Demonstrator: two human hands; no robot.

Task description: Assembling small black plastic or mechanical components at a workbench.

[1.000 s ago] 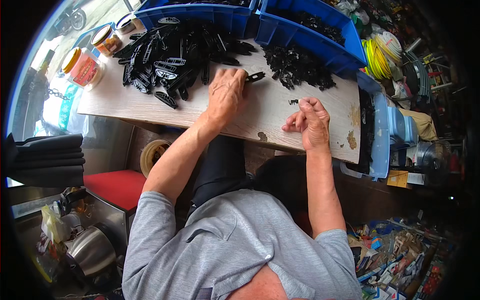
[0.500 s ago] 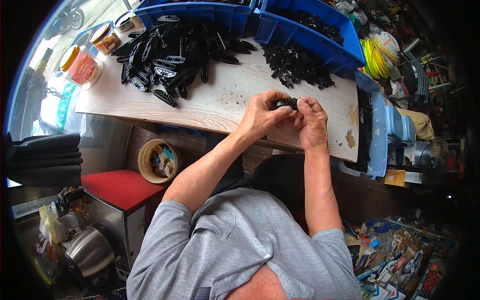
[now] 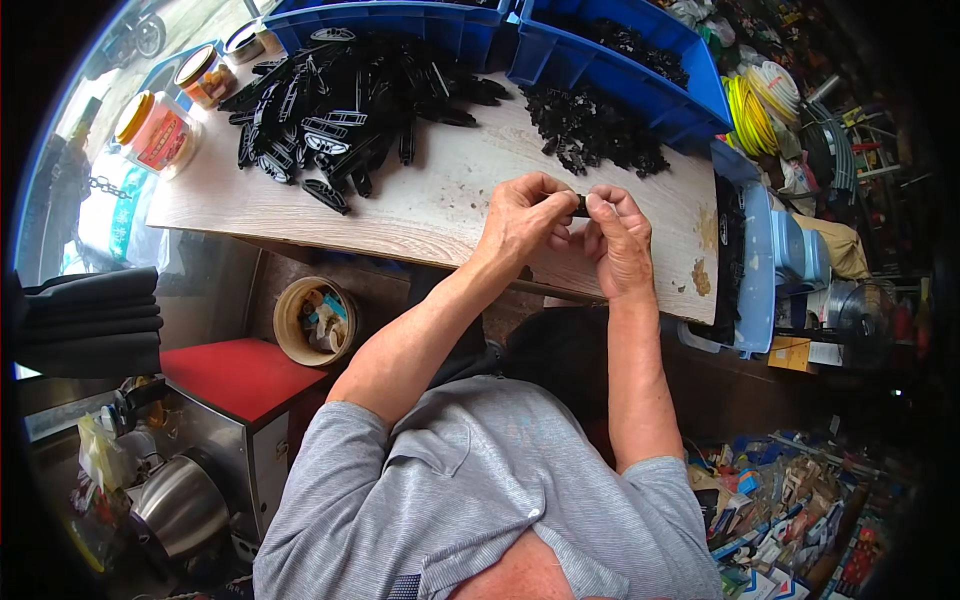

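My left hand (image 3: 528, 214) and my right hand (image 3: 622, 238) meet above the front edge of the pale wooden table (image 3: 410, 205). Between their thumbs and fingers they pinch a small black plastic part (image 3: 581, 206); most of it is hidden by the fingers. Left of the hands lies a heap of long, narrow black plastic pieces (image 3: 325, 130), some with a pale, shiny face. Beyond my right hand, a pile of small black plastic parts (image 3: 590, 130) is spread against a blue bin.
One blue bin (image 3: 690, 120) holds more small black parts; another blue bin (image 3: 455, 42) stands beside it. Jars (image 3: 158, 135) stand at the left end. A light blue crate (image 3: 758, 290) sits right of the table, a waste bucket (image 3: 283, 320) below it.
My fingers have closed further round the black part, so less of it shows. My left thumb has shifted up along it; both hands stay in nearly the same place.
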